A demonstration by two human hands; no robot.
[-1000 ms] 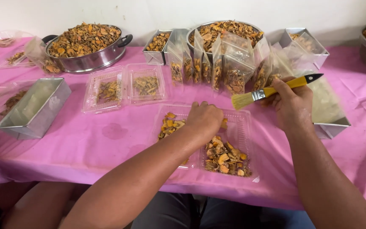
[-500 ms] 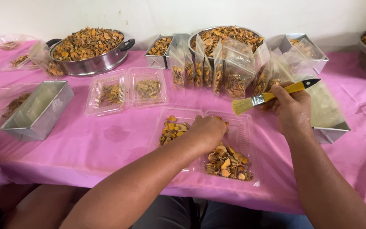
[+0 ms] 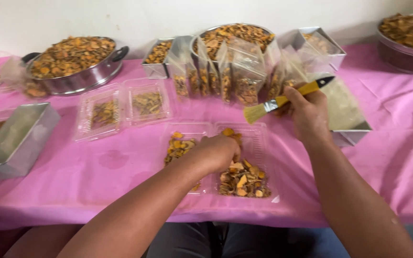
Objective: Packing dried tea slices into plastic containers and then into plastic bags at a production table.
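Brush (image 3: 283,99) now higher in clamped rt hand (image 3: 307,114) — lt hand (image 3: 218,150) curled in tray (image 3: 259,143), state unclear.

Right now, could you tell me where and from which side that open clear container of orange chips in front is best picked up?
Grip the clear container at its right edge, coming from the right. That side is bare, while the left hand covers its middle and the right hand holds the brush beyond it.
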